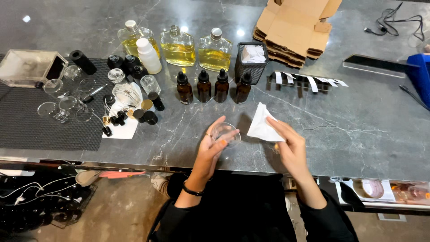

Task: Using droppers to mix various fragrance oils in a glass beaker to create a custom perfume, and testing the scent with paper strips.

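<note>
My left hand (pixel 209 150) holds a small clear glass dish (pixel 226 133) by its rim, tilted toward me above the near edge of the grey marble table (pixel 358 130). My right hand (pixel 290 145) pinches a white tissue (pixel 262 125) just right of the dish. The tissue and the dish are apart. Behind my hands stands a row of several amber dropper bottles (pixel 213 86) with black caps.
Three clear flasks of yellow liquid (pixel 178 46) and a white bottle (pixel 148 55) stand at the back. A black mesh cup (pixel 251 60) holds tissues. On the left, a black mat (pixel 40 116) bears glassware and small caps. Flat cardboard boxes (pixel 295 27) lie at the back right.
</note>
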